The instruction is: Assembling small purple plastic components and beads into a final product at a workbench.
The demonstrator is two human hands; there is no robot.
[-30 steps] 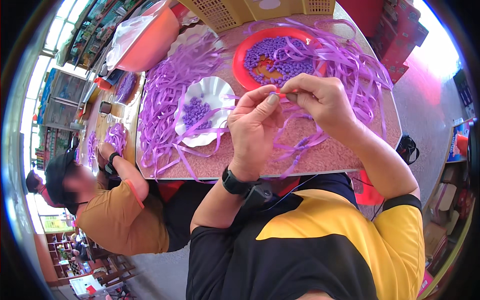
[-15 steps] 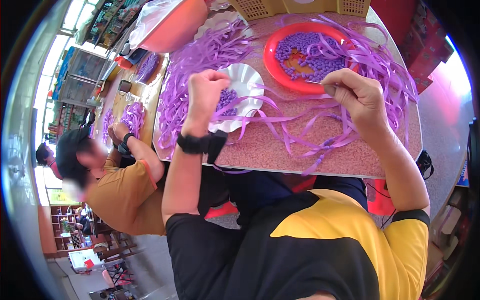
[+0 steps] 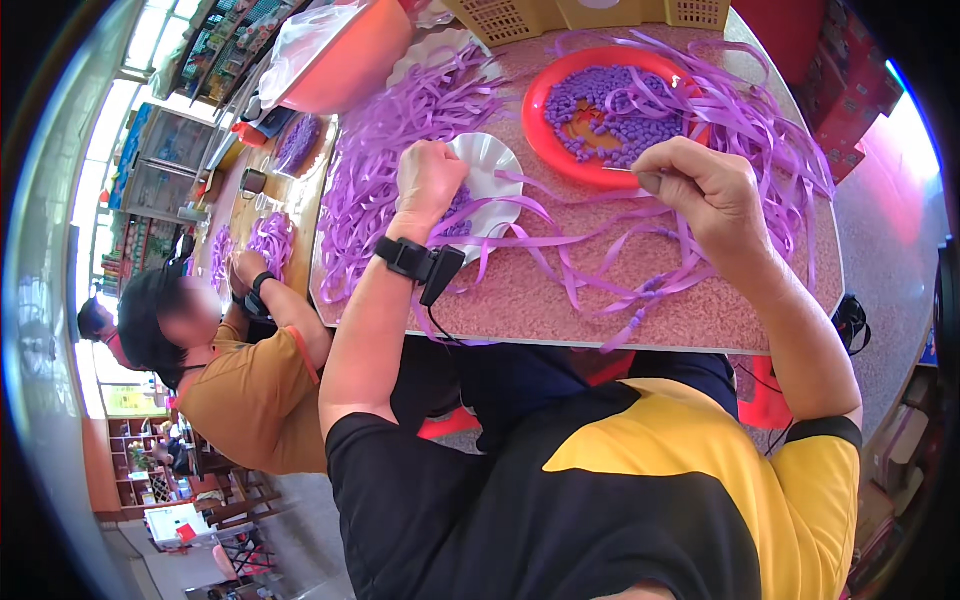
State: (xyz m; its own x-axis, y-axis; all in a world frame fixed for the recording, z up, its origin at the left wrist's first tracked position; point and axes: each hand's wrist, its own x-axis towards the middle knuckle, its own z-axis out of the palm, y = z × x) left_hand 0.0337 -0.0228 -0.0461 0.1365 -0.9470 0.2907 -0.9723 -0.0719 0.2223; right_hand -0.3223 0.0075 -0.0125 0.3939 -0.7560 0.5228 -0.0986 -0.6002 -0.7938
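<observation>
Ribbon folding, mid-step.
I see left hand (image 3: 432, 178) fisted over white dish (image 3: 495, 165); right hand (image 3: 700, 190) pinching purple ribbon (image 3: 560, 215); next fold likely needs both.

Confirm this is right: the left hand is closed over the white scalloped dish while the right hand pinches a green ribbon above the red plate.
One detail is wrong: the ribbon pinched by the right hand is purple, not green, as the head view shows. The left hand is closed over the white scalloped dish, near the red plate.
</observation>
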